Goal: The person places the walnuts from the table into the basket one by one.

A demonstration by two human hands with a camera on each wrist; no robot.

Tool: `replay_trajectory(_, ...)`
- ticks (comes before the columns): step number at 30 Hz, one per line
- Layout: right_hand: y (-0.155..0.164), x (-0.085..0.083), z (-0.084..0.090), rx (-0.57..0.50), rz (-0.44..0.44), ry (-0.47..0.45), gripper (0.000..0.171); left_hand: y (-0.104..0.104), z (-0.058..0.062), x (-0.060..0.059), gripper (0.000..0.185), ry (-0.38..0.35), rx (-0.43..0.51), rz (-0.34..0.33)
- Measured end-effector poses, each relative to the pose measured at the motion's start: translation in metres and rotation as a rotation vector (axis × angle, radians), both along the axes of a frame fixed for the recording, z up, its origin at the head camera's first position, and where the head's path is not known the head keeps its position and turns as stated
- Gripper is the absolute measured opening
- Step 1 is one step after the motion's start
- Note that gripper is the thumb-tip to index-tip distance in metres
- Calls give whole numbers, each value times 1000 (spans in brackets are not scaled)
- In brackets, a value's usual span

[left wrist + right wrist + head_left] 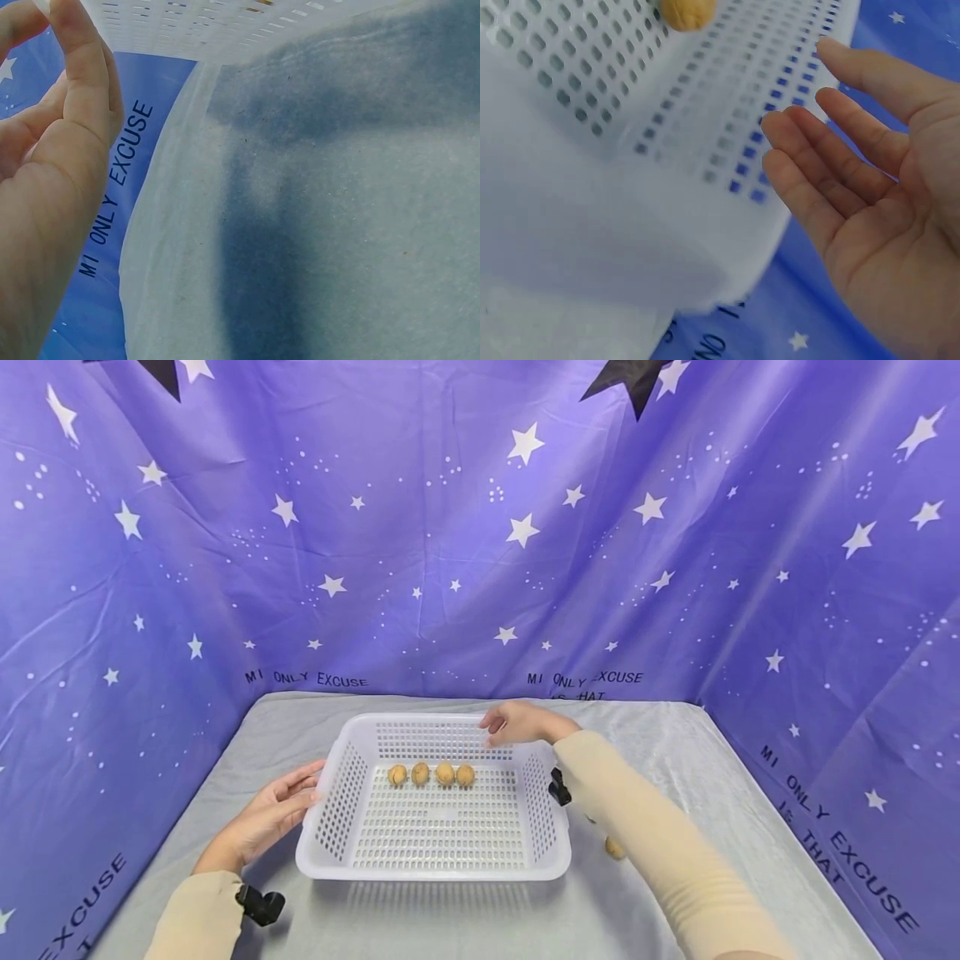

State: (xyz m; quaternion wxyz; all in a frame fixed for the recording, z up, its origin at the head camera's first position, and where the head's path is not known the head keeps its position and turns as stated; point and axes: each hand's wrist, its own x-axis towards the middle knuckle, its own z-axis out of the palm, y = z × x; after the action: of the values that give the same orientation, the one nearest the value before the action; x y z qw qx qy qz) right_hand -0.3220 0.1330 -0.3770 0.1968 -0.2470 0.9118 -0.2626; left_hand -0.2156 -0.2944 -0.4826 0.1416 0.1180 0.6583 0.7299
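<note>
A white perforated plastic basket (pixel 438 872) stands in the middle of the table. Several walnuts (pixel 445 774) lie in a row on its floor, toward the back wall. At the basket's left rim my left hand (pixel 258 818) grips the edge, thumb near the top and fingers along the outside; the left wrist view shows only part of this hand (pixel 67 135). My right hand (pixel 525 723) is by the back right corner, its fingers loosely bent with nothing between them. The right wrist view shows that hand (pixel 877 172) palm visible beside the basket wall.
Another walnut (pixel 615 848) sits on the grey cloth (pixel 420 922) right of the basket, partly covered by my right forearm. A purple star-printed curtain (pixel 450 568) closes off the back and both sides.
</note>
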Motion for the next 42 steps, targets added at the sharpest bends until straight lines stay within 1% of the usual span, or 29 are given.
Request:
replay_trajectory(5, 18, 3, 12, 34, 21, 62, 42, -1, -1, 0, 64, 3, 8, 0)
replay_trajectory(9, 36, 6, 17, 29, 31, 99, 45, -1, -2, 0, 63, 10, 9, 1)
replay_trajectory(13, 59, 10, 19, 18, 32, 150, 45, 0, -1, 1, 63, 8, 6, 3)
replay_trajectory(16, 81, 12, 17, -1, 8, 148, 43, 0, -1, 2, 63, 6, -1, 3)
replay_trajectory(19, 103, 14, 11, -15, -13, 123, 41, -1, -1, 3, 62, 12, -15, 9)
replay_trajectory(22, 125, 16, 4, -6, -34, 110, 39, -2, -1, 4, 62, 22, -20, 12)
replay_trajectory(27, 161, 27, -11, 16, -71, 120, 38, -1, 0, 4, 63, 23, -14, 2)
replay_trajectory(29, 176, 32, -21, 16, -91, 114, 37, 0, 0, 3, 63, 19, -11, 0)
replay_trajectory(36, 222, 53, -54, -7, -212, 17, 40, 0, 0, 1, 64, 7, -11, 5)
replay_trajectory(39, 236, 59, -64, -9, -243, -25, 42, -1, 0, 1, 64, 3, -9, 3)
replay_trajectory(42, 243, 62, -70, -51, -268, -89, 42, -1, -1, 1, 63, 2, 1, -3)
